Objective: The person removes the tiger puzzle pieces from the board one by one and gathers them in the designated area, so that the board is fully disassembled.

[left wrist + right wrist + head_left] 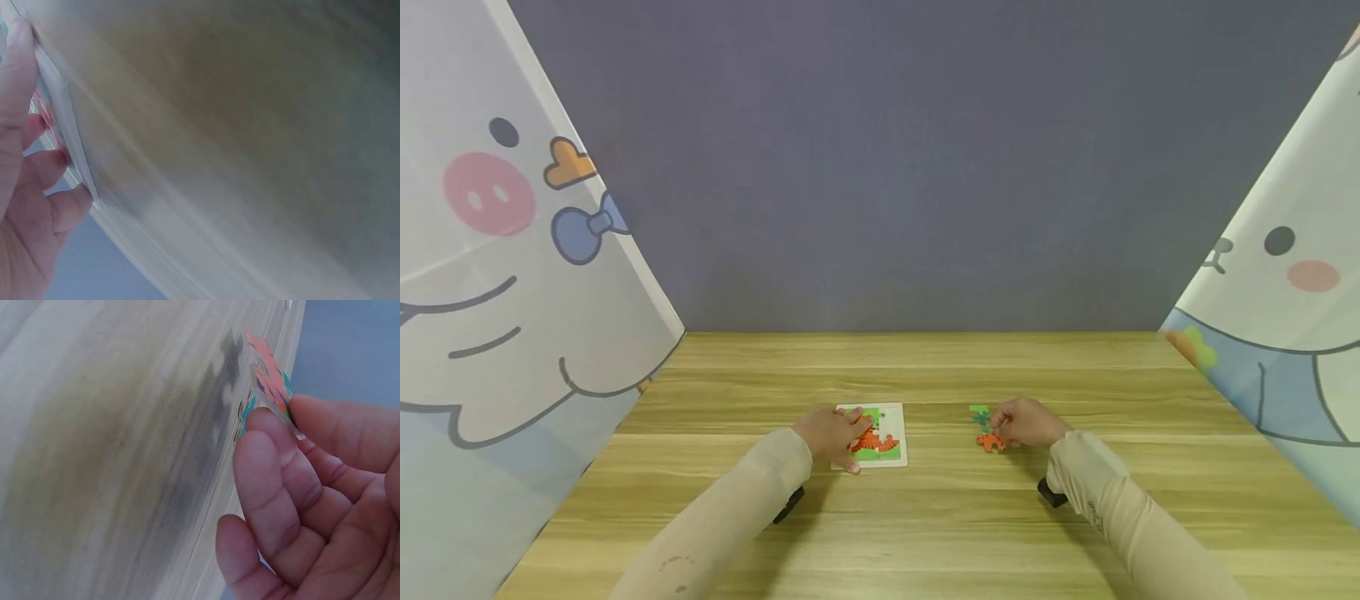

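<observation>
A puzzle board point(892, 414) with a white border lies left of centre on the table, partly filled with orange and green pieces. My left hand point(832, 435) rests on its left side with spread fingers, covering part of the picture. In the left wrist view, the fingers point(47, 169) lie along the board's edge. To the right, my right hand point(1030, 422) pinches an orange puzzle piece point(989, 442) between thumb and fingertips. The right wrist view has this piece point(270, 372) tilted above the tabletop. Just behind it lie green and teal pieces point(980, 416), partly hidden by the fingers.
The wooden table point(940, 525) reaches back to a grey-blue panel point(880, 167). Cartoon-printed cloths point(490, 333) stand at both sides. A black wrist device point(1051, 493) shows under the right cuff, and another point(788, 505) under the left.
</observation>
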A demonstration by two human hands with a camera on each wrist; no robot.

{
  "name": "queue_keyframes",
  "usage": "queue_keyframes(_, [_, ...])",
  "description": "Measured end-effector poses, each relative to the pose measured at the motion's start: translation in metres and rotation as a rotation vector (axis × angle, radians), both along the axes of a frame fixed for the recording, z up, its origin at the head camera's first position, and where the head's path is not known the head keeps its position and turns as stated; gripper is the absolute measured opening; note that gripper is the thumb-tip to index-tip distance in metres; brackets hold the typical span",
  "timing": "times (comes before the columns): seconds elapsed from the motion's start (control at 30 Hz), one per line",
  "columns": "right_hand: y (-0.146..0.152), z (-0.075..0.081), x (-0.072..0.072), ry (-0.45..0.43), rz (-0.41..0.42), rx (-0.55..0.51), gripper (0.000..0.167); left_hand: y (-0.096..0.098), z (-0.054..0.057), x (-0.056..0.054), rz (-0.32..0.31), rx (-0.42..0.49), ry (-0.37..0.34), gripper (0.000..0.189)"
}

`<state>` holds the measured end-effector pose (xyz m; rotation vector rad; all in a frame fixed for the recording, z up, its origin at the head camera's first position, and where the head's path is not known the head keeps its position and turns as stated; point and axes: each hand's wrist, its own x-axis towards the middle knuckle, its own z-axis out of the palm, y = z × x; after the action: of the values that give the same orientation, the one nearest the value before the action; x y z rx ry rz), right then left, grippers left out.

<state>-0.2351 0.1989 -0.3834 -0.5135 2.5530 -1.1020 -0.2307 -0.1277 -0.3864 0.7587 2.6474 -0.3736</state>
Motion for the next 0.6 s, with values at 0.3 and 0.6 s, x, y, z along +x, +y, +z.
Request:
queue_keyframes(0.3, [-0.0059, -0.0046, -0.0009, -0.016, -0.012, 0.017, 0.010, -0.0045, -0.0029, -0.0003, -0.021, 0.082, -0.015, 0.086])
queue_keyframes(0.6, [-0.0079, -0.0062, -0.0006, -0.008, -0.019, 0.035, 0.011, -0.0037, -0.0012, 0.0020, -0.027, 0.084, -0.007, 0.085])
